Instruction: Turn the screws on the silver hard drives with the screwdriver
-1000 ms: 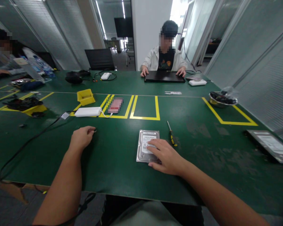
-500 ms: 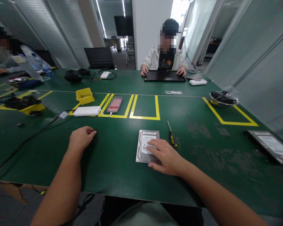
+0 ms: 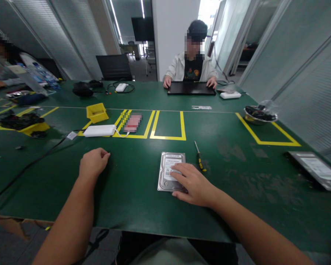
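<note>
A silver hard drive (image 3: 163, 173) with a white label lies flat on the green table. My right hand (image 3: 191, 184) rests over its right side, fingers stretched out flat across the label and the thumb by the near edge. To the left, my left hand (image 3: 95, 162) is closed in a pinch on the table, apart from the drive. Whatever its fingertips hold, if anything, is too small to make out. Just right of the drive lies a screwdriver (image 3: 200, 162) with a black and yellow handle, its shaft pointing away from me.
Beyond my left hand lie a white power strip (image 3: 99, 130), a phone (image 3: 133, 123) and a yellow bin (image 3: 97, 112). At right are another drive (image 3: 317, 170) and a bowl of dark parts (image 3: 260, 115). Opposite, a person (image 3: 191, 62) holds a flat black panel (image 3: 191, 88).
The view has shifted slightly. A small dark bit that showed at my left fingertips is now hardly visible. My right hand stays on the hard drive.
</note>
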Demonstrator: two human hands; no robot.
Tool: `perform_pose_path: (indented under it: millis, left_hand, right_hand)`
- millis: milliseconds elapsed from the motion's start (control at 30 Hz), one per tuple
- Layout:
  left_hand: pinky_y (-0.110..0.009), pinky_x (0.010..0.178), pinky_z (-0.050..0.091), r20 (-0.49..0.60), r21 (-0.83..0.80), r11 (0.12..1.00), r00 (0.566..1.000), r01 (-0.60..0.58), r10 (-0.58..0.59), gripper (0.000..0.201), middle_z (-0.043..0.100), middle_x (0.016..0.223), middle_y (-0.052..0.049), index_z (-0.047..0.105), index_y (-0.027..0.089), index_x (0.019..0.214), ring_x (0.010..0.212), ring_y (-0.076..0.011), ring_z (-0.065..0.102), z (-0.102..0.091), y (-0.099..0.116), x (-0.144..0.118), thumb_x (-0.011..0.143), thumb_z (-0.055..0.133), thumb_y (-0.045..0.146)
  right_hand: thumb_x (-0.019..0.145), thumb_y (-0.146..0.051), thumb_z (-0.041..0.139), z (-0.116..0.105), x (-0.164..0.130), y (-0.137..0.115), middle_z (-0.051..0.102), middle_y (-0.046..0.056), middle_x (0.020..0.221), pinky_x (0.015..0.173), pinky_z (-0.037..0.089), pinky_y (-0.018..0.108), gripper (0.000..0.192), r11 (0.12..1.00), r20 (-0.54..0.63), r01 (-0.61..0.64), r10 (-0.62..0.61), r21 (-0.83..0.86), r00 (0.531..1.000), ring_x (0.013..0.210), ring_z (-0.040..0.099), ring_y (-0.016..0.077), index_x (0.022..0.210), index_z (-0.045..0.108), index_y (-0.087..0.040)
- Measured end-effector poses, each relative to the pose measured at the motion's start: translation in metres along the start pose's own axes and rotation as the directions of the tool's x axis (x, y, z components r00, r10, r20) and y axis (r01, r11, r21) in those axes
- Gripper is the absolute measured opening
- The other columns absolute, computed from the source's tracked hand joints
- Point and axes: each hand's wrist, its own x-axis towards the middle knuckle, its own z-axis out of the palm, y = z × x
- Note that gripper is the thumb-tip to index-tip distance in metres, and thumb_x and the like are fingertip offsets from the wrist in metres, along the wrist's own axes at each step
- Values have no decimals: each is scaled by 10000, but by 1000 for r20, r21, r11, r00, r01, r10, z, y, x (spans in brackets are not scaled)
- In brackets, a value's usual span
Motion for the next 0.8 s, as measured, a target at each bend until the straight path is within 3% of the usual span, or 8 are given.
perform_pose_path:
  millis: [300,800]
  left_hand:
    - [-383,702,504,-9,-23,999,1000,-28,28,297,725,1012,-119,700,218,963,908,-313,664,1,-3,0,882,491,413]
    - [-429,709,495,36,38,999,999,-20,18,337,713,1082,-135,714,234,1027,953,-365,649,-5,1,-3,905,453,409]
  right_hand:
    - [865,-429,649,-1,0,0,560,201,1368,1091,392,532,560,1000,7,-4,4,-11,1000,1298,488,334,1319,558,-113]
    - [869,-444,643,-1,0,1,556,194,1370,1105,380,506,561,1000,25,-10,10,-22,1000,1300,477,329,1309,569,-103]
